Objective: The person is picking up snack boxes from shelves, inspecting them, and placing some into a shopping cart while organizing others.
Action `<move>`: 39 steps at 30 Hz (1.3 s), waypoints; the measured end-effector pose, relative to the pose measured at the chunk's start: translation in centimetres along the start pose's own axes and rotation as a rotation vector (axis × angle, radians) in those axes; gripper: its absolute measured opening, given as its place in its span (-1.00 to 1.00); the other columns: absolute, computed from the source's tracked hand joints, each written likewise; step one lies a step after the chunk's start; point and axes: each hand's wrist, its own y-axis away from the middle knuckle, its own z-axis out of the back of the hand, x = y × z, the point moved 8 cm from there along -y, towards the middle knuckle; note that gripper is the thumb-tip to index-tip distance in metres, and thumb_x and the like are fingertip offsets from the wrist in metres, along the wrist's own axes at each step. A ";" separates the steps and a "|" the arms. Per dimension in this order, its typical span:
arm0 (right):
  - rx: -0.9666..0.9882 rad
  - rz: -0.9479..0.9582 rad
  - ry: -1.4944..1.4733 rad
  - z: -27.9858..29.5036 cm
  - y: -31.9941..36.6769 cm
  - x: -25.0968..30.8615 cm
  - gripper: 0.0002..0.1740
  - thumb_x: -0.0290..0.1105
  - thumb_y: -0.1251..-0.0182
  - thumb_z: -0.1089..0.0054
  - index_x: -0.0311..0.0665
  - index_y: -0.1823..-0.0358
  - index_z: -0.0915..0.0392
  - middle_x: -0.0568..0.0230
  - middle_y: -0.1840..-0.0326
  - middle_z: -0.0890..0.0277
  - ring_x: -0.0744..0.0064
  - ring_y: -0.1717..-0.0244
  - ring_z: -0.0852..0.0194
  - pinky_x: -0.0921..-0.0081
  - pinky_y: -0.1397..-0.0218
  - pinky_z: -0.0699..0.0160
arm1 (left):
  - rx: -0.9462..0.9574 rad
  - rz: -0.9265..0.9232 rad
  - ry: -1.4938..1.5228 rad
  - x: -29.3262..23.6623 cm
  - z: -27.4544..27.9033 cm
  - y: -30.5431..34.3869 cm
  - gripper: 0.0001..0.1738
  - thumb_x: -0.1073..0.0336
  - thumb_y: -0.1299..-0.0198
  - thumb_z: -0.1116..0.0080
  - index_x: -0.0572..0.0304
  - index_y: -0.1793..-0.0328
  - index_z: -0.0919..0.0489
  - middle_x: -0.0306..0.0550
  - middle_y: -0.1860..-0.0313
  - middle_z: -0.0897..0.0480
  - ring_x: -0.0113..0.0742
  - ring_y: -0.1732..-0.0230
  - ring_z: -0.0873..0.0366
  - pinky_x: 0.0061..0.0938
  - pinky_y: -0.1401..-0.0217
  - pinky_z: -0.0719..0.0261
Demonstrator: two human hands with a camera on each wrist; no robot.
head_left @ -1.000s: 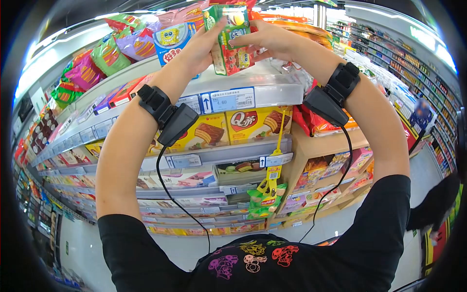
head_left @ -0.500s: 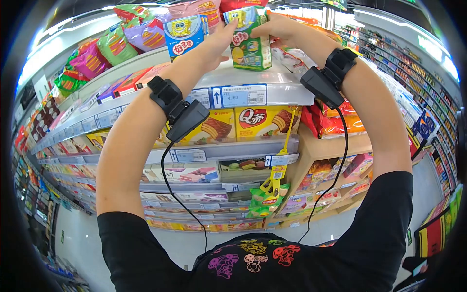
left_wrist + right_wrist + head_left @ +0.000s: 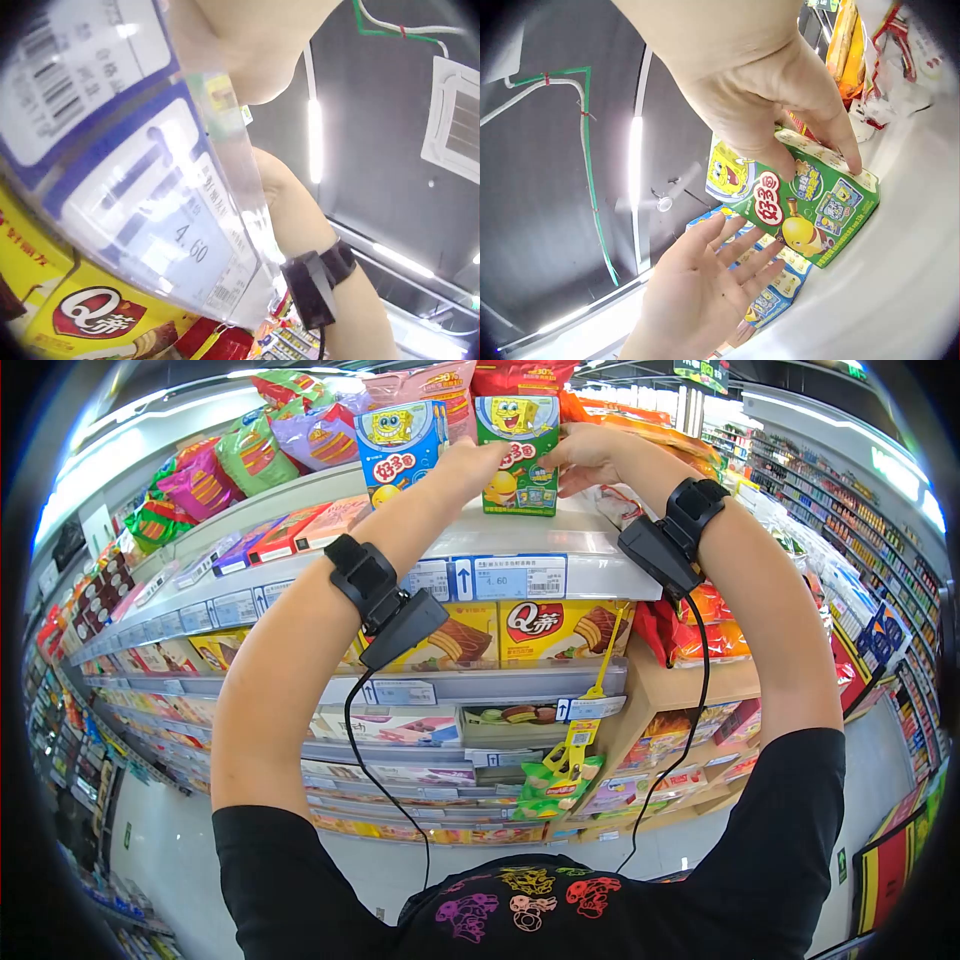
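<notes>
Left hand (image 3: 465, 468), right hand (image 3: 592, 453): one each, two total. Green SpongeBob snack box (image 3: 520, 488): one. Blue SpongeBob snack box (image 3: 395, 445): at least one; number behind unclear. Yellow chocolate-cake boxes (image 3: 560, 638): at least two. Label reading 4.60 (image 3: 507, 581): one. Yellow hanging strip (image 3: 582, 735): one. Wrist cameras (image 3: 405, 630): two. Black cables (image 3: 706, 660): two.

Black short-sleeved fabric T-shirt (image 3: 545, 945), cartoon figures (image 3: 466, 916) outlined across its front in purple, yellow, green, pale pink and orange-red, wide black strap (image 3: 362, 582) round the left wrist, matching black strap (image 3: 695, 507) round the right, angular black camera housing (image 3: 405, 630) on each, thin black cable (image 3: 347, 710) trailing from both.
</notes>
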 end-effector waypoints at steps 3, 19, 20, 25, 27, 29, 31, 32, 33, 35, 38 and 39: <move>0.022 -0.036 0.038 -0.3 -0.2 0.0 -0.36 -0.45 -0.11 -0.20 -0.25 -0.23 -0.15 -0.09 -0.19 -0.19 -0.07 -0.13 -0.31 0.04 -0.07 -0.45 | -0.148 -0.184 -0.280 -1.6 1.2 0.3 -0.47 0.12 -0.04 -0.09 0.25 -0.11 -0.40 0.05 -0.05 -0.47 -0.14 -0.09 -0.40 -0.33 -0.15 -0.30; 0.134 -0.016 0.065 -1.7 -0.4 0.9 -0.36 -0.40 -0.18 -0.13 -0.22 -0.29 -0.09 0.01 -0.24 -0.16 -0.04 -0.16 -0.27 0.05 -0.09 -0.45 | -0.363 0.093 0.299 0.8 12.6 -0.1 -0.40 -0.18 -0.23 0.33 0.07 -0.13 -0.41 -0.08 -0.10 -0.47 -0.26 -0.26 -0.21 -0.19 -0.38 0.18; 0.152 -0.018 0.054 -2.0 -0.4 1.1 -0.36 -0.40 -0.18 -0.13 -0.23 -0.29 -0.09 0.02 -0.24 -0.16 -0.03 -0.15 -0.28 0.04 -0.09 -0.45 | -0.342 0.105 0.328 1.2 12.5 -0.2 -0.39 -0.19 -0.23 0.35 0.07 -0.14 -0.41 -0.09 -0.12 -0.47 -0.27 -0.26 -0.21 -0.19 -0.38 0.18; 0.102 -0.029 0.042 -2.0 -0.4 1.3 -0.45 -0.43 -0.20 -0.10 -0.30 -0.23 -0.17 -0.09 -0.22 -0.17 -0.10 -0.18 -0.24 0.00 -0.14 -0.40 | -0.250 0.112 0.479 0.9 10.8 0.5 -0.32 -0.21 -0.26 0.43 0.15 -0.19 -0.37 -0.07 -0.14 -0.45 -0.27 -0.18 -0.35 -0.27 -0.29 -0.18; 0.077 -0.022 0.030 -1.9 -0.3 1.3 -0.51 -0.45 -0.21 -0.08 -0.33 -0.19 -0.23 -0.15 -0.22 -0.17 -0.14 -0.21 -0.22 0.00 -0.15 -0.38 | -0.182 0.100 0.494 1.7 11.0 -0.6 -0.36 -0.11 -0.34 0.54 0.22 -0.16 -0.38 -0.02 -0.09 -0.51 -0.22 -0.06 -0.50 -0.33 -0.14 -0.44; 0.057 -0.011 0.021 -1.8 -0.2 1.3 -0.53 -0.46 -0.21 -0.07 -0.34 -0.17 -0.25 -0.16 -0.22 -0.18 -0.14 -0.20 -0.23 0.01 -0.14 -0.40 | -0.112 0.109 0.530 2.7 11.0 -1.7 -0.34 -0.15 -0.32 0.53 0.19 -0.20 -0.35 -0.06 -0.13 -0.48 -0.24 -0.12 -0.45 -0.30 -0.20 -0.37; 0.063 -0.010 0.015 -1.8 -0.1 1.4 -0.54 -0.46 -0.21 -0.08 -0.36 -0.15 -0.27 -0.16 -0.23 -0.18 -0.13 -0.19 -0.25 0.02 -0.14 -0.41 | -0.119 0.110 0.526 2.6 10.9 -1.5 -0.35 -0.13 -0.33 0.56 0.20 -0.20 -0.35 -0.05 -0.12 -0.49 -0.24 -0.10 -0.46 -0.30 -0.20 -0.38; 0.064 -0.009 0.012 -1.9 0.0 1.4 -0.54 -0.46 -0.20 -0.09 -0.37 -0.14 -0.28 -0.16 -0.23 -0.18 -0.12 -0.18 -0.26 0.03 -0.13 -0.41 | -0.124 0.110 0.517 2.5 10.8 -1.3 -0.35 -0.13 -0.33 0.55 0.20 -0.20 -0.35 -0.05 -0.11 -0.50 -0.24 -0.10 -0.47 -0.30 -0.19 -0.39; 0.061 -0.008 0.007 -1.9 0.0 1.4 -0.54 -0.46 -0.20 -0.09 -0.38 -0.14 -0.28 -0.16 -0.22 -0.18 -0.12 -0.17 -0.27 0.03 -0.13 -0.42 | -0.129 0.110 0.509 2.5 10.7 -1.2 -0.35 -0.13 -0.33 0.55 0.20 -0.19 -0.35 -0.06 -0.11 -0.50 -0.24 -0.09 -0.47 -0.30 -0.19 -0.39; 0.052 -0.003 -0.001 -2.0 -0.2 1.4 -0.54 -0.46 -0.19 -0.10 -0.40 -0.13 -0.29 -0.15 -0.22 -0.19 -0.11 -0.15 -0.29 0.04 -0.12 -0.43 | -0.125 0.110 0.522 2.5 10.7 -1.2 -0.36 -0.12 -0.34 0.55 0.19 -0.19 -0.36 -0.06 -0.10 -0.51 -0.25 -0.09 -0.48 -0.31 -0.18 -0.40; 0.066 0.002 -0.016 -2.2 -0.7 1.2 -0.54 -0.45 -0.19 -0.12 -0.41 -0.12 -0.30 -0.12 -0.20 -0.20 -0.08 -0.12 -0.32 0.06 -0.10 -0.46 | -0.116 0.103 0.541 2.1 10.4 -0.8 -0.38 -0.10 -0.34 0.54 0.19 -0.13 -0.41 -0.06 -0.04 -0.55 -0.25 -0.01 -0.53 -0.35 -0.12 -0.45; 0.086 0.002 -0.008 -2.3 -0.7 1.3 -0.47 -0.44 -0.19 -0.12 -0.39 -0.18 -0.20 -0.09 -0.19 -0.20 -0.05 -0.11 -0.34 0.07 -0.09 -0.47 | -0.114 0.099 0.547 2.0 10.3 -0.7 -0.38 -0.09 -0.34 0.54 0.19 -0.10 -0.43 -0.06 -0.01 -0.57 -0.25 0.02 -0.55 -0.36 -0.09 -0.48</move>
